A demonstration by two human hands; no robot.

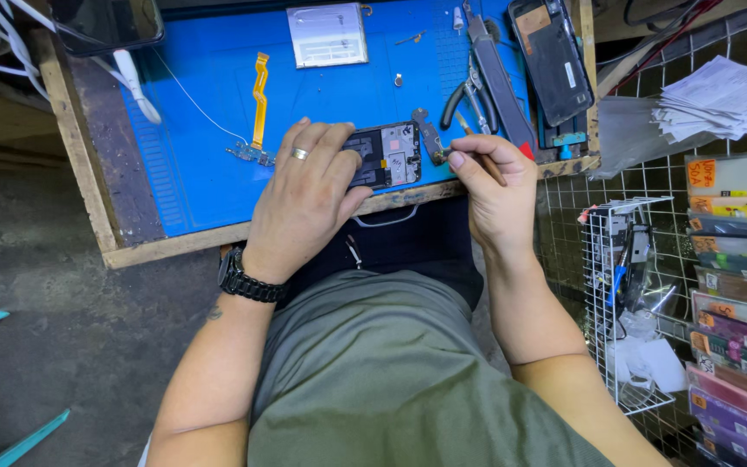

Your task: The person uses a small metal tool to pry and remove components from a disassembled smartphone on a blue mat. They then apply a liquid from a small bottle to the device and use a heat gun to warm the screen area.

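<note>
Head view: opened phone [382,156] pinned at bench edge

Left hand [304,195] lies flat on phone, fingers spread; right hand [494,186] pinches thin tool [477,147], just right of phone; pliers [469,95] beyond right hand; orange flex cable [258,99] beyond left hand

Worn wooden table [88,186] topped by blue mat [192,164]. Grey concrete floor [62,337] left of the table; white wire rack [607,285] and stacked papers [719,99] right of it.
</note>
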